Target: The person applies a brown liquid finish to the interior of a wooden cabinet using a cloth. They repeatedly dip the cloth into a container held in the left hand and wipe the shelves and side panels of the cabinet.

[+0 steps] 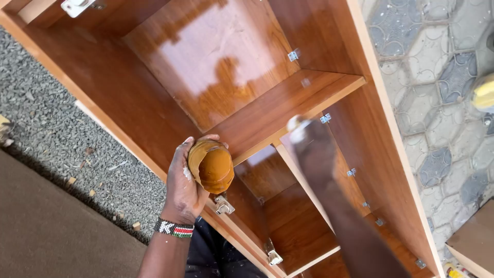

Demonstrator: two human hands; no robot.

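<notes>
Looking down at a wooden cabinet (128,98) that fills most of the frame, glossy reddish-brown, running from upper left to lower right. The left hand (186,183) sits just below the middle, fingers wrapped tight around a brown cup (212,166). The cup looks tipped over, its long axis roughly level, one rounded end pointing toward the right of the frame and a bit down. It's smeared the same brown as the wood. It hangs right over the cabinet's near edge, just above a metal hinge (224,206). There's a beaded wristband (174,228) on that wrist.

The right hand (301,128) is up at centre right, reaching into the cabinet by the shelf (288,105), arm running down to the bottom edge. It's badly blurred. There's something pale at the fingertips, but I can't tell what it is or whether the hand is closed on it.

Gravel (46,123) lies on the left and patterned paving (432,77) on the right.
</notes>
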